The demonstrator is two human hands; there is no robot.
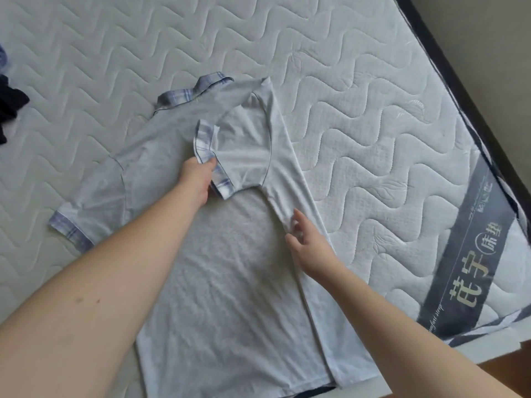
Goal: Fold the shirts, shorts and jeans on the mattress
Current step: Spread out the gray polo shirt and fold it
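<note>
From the head camera, a pale grey polo shirt (224, 268) lies spread on a white quilted mattress (359, 116), collar at the far side and hem at the near edge. Its plaid collar (192, 91) points away from the person. The right side of the shirt is folded inward along a straight lengthwise crease, and the right sleeve (244, 150) is turned back over the chest. The left hand (198, 179) pinches the plaid cuff (221, 183) of that sleeve between thumb and fingers. The right hand (306, 245) rests on the folded strip just near of the sleeve, fingers loosely spread and relaxed, touching the fabric without gripping it. The shirt's left sleeve (86, 216) lies flat and unfolded, out to the left. Dark clothing (10, 107) sits at the far left edge of the mattress. A grey label band (471, 262) with printed characters runs across the mattress at the right.
</note>
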